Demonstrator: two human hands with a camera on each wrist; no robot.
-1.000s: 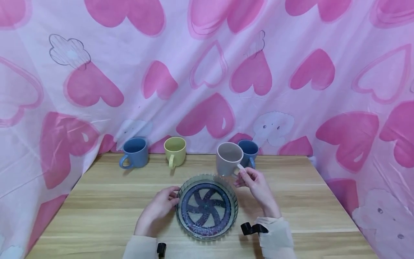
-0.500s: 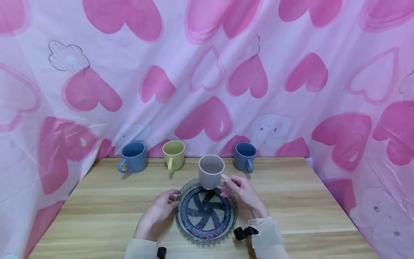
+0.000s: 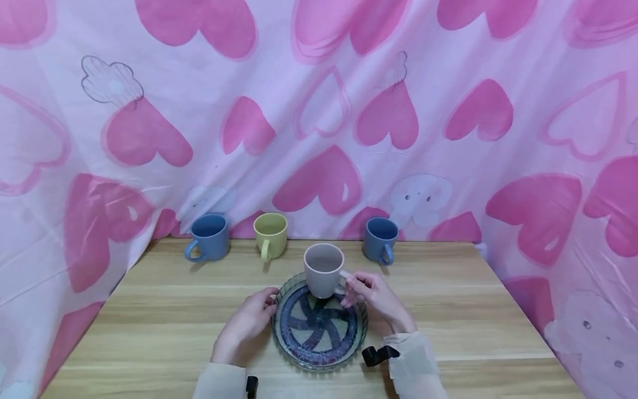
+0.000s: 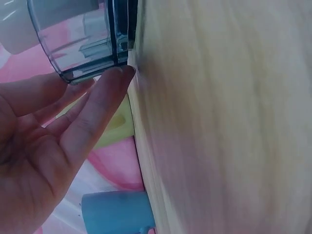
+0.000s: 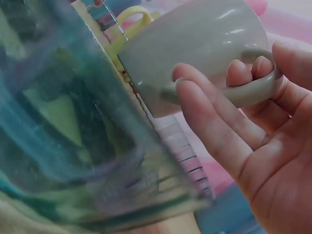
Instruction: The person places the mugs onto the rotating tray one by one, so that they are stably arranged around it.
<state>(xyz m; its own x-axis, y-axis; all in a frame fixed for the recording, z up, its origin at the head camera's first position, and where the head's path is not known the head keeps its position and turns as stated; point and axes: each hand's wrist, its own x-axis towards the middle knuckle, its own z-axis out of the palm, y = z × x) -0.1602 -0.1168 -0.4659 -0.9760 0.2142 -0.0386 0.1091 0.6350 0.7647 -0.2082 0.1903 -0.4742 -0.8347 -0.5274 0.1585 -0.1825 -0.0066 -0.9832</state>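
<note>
A pale pinkish-grey mug (image 3: 324,271) stands upright at the far inner side of a round clear glass dish (image 3: 319,354) with a dark pinwheel pattern. My right hand (image 3: 376,296) holds the mug by its handle (image 5: 253,92), fingertips hooked through the loop and the thumb above. In the right wrist view the mug's base lies close to the dish floor. On the dish's left side, my left hand (image 3: 246,318) touches the outer wall with fairly straight fingers (image 4: 97,112), the fingertips down near the tabletop.
Along the back edge of the wooden table (image 3: 149,321) stand a blue mug (image 3: 211,241) at left, a yellow mug (image 3: 271,235) beside it, and another blue mug (image 3: 380,241) at right. Behind hangs a heart-patterned pink cloth (image 3: 319,122).
The right hand has brought the pinkish-grey mug left and down from beside the right blue mug onto the far part of the dish. The left hand has stayed at the dish's side.
</note>
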